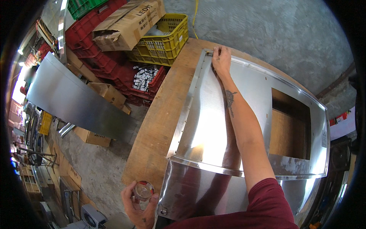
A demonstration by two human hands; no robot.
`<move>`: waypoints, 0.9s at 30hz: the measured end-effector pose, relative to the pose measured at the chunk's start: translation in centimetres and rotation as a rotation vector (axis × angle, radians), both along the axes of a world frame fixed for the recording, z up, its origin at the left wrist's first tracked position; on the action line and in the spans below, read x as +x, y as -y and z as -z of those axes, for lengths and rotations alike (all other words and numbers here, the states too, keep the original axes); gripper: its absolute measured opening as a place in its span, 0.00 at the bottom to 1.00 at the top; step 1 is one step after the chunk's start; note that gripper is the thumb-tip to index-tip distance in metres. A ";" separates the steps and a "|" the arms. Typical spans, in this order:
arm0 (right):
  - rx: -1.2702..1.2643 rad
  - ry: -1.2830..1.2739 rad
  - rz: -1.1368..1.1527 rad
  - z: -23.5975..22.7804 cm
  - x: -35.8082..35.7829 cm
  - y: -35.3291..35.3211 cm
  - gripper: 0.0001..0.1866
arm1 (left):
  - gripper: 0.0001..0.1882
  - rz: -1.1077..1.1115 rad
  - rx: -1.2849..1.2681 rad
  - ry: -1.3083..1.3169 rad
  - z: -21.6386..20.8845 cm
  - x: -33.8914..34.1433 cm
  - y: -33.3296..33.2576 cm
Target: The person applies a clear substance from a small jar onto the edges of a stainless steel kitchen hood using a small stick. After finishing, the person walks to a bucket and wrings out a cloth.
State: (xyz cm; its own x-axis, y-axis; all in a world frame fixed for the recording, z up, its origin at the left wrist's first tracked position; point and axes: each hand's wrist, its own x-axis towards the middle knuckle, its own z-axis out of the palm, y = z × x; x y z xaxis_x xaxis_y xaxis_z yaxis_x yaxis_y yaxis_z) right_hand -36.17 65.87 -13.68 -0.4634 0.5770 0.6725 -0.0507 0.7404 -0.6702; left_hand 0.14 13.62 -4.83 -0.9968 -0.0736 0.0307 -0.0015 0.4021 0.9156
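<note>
My left hand point(141, 208) is closed around a small round clear container point(144, 190) beside the near edge of the workbench. Its contents are too small to make out. A large shiny sheet-metal cabinet point(198, 126) lies on the bench, with a rectangular opening point(290, 126) on its right. My right arm stretches across the cabinet. At its far left corner my right hand point(222, 59) is closed, fingertips pinched together on the raised rim. Whatever those fingers hold is hidden. Small holes run along the rim point(187, 103) on the left side.
Left of the wooden bench point(152, 131) leans a big metal sheet point(80, 99). Behind stand red crates point(89, 49), a yellow crate point(167, 47) and a cardboard box point(129, 24). Small white parts point(145, 78) fill one crate. A grey wall point(274, 34) borders the bench's far side.
</note>
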 end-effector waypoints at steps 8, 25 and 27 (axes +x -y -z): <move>0.083 0.055 0.061 1.9 -0.3 -0.6 0.16 | 0.40 0.047 -0.119 -0.050 -1.5 0.8 0.7; 0.155 -0.040 -0.164 -10.2 12.5 10.6 0.24 | 0.36 -0.169 -0.003 -0.250 -8.3 17.8 12.8; 0.145 -0.036 -0.309 -12.7 17.7 15.7 0.23 | 0.35 -0.195 0.054 -0.265 -8.8 21.3 15.0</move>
